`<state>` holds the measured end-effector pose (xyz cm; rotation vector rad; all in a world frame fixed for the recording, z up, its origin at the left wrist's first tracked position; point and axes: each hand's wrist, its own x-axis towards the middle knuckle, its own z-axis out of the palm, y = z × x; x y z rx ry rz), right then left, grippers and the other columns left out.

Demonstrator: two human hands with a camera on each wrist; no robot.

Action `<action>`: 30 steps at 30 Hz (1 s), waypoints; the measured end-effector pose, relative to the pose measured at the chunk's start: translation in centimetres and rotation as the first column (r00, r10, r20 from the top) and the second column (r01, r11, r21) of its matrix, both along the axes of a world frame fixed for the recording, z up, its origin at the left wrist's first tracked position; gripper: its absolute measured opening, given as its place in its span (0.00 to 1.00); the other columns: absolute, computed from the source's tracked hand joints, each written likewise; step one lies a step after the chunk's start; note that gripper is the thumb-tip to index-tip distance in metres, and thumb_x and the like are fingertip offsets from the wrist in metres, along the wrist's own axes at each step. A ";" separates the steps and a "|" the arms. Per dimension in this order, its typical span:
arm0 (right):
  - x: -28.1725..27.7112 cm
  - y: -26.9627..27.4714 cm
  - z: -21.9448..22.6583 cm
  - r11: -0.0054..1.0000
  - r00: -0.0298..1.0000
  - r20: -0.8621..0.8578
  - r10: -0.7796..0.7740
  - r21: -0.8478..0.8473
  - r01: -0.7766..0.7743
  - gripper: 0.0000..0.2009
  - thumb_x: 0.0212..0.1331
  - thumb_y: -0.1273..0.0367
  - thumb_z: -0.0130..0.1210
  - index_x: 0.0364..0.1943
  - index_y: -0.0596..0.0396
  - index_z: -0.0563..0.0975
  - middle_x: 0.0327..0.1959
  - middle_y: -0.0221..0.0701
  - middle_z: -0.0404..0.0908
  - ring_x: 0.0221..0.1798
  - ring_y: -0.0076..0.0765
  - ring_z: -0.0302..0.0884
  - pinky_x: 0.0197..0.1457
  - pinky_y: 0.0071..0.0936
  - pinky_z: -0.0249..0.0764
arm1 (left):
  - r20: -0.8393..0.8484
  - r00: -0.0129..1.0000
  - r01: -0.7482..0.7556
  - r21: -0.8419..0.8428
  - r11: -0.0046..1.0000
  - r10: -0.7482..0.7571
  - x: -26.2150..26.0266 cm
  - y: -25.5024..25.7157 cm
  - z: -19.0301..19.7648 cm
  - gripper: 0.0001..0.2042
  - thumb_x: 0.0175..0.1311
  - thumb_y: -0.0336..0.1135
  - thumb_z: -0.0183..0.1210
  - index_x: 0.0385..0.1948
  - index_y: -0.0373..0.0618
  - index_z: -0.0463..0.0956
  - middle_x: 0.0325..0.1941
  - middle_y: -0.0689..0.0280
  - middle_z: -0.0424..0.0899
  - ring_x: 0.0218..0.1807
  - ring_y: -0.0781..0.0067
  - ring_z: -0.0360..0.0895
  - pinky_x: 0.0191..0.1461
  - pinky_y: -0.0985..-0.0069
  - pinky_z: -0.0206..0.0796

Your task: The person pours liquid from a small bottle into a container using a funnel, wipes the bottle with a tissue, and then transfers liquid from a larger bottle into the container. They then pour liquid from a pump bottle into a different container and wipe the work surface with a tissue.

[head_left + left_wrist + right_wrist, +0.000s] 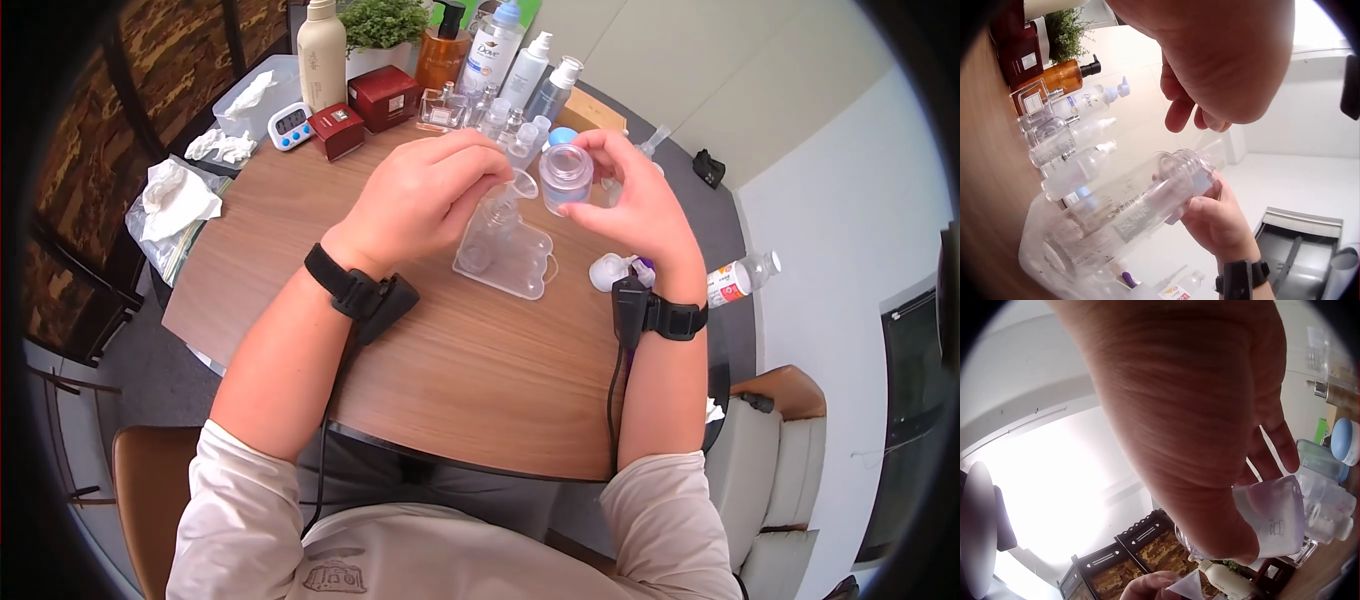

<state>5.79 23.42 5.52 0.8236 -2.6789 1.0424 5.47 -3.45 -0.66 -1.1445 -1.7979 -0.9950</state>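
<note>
My left hand pinches a small clear funnel by its edge; in the right wrist view the funnel looks like a translucent cone at the left fingertips. Just right of it, my right hand grips a clear, open-mouthed jar, thumb on the near side and fingers behind. Some clear liquid seems to be in the jar. Under the left hand, a transparent bottle stands with a clear scalloped-edge case around or beside it; which, I cannot tell. The funnel and jar are apart.
Pump bottles, perfume bottles, dark red boxes and a plant line the back of the table. A timer and tissues are at left. Clear lids lie near the right wrist.
</note>
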 end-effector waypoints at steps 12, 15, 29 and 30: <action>0.3 -0.2 0.3 0.998 0.999 -0.023 0.044 0.045 -0.043 0.27 0.49 0.68 0.73 0.57 0.54 0.78 0.54 0.31 0.85 0.55 0.37 0.82 0.65 0.35 0.77 | -0.019 0.999 -0.051 -0.048 0.998 0.050 -0.1 0.1 0.0 0.09 0.60 0.18 0.66 0.40 0.40 0.80 0.42 0.59 0.86 0.43 0.55 0.85 0.46 0.65 0.79; 0.1 0.0 0.2 0.998 0.998 -0.046 0.053 0.047 -0.051 0.28 0.49 0.68 0.73 0.58 0.53 0.79 0.55 0.30 0.85 0.55 0.37 0.82 0.66 0.35 0.76 | -0.035 0.998 -0.060 -0.055 0.997 0.058 -0.1 0.1 0.0 0.09 0.59 0.19 0.66 0.40 0.40 0.80 0.42 0.60 0.85 0.42 0.55 0.85 0.44 0.65 0.79; 0.7 -0.3 0.6 0.993 0.995 -0.087 0.057 0.111 -0.047 0.29 0.48 0.69 0.73 0.59 0.52 0.80 0.51 0.32 0.86 0.54 0.36 0.82 0.64 0.35 0.76 | -0.079 0.992 -0.107 -0.043 0.993 0.103 -0.5 0.3 -0.6 0.10 0.58 0.23 0.69 0.40 0.43 0.80 0.41 0.63 0.86 0.41 0.58 0.85 0.42 0.66 0.79; 0.7 -0.4 0.6 0.993 0.994 -0.091 0.058 0.105 -0.048 0.29 0.48 0.69 0.72 0.59 0.52 0.81 0.50 0.32 0.87 0.54 0.36 0.82 0.64 0.34 0.76 | -0.089 0.990 -0.115 -0.044 0.992 0.111 -0.5 0.3 -0.6 0.10 0.58 0.23 0.69 0.40 0.43 0.80 0.41 0.63 0.86 0.40 0.58 0.85 0.42 0.67 0.79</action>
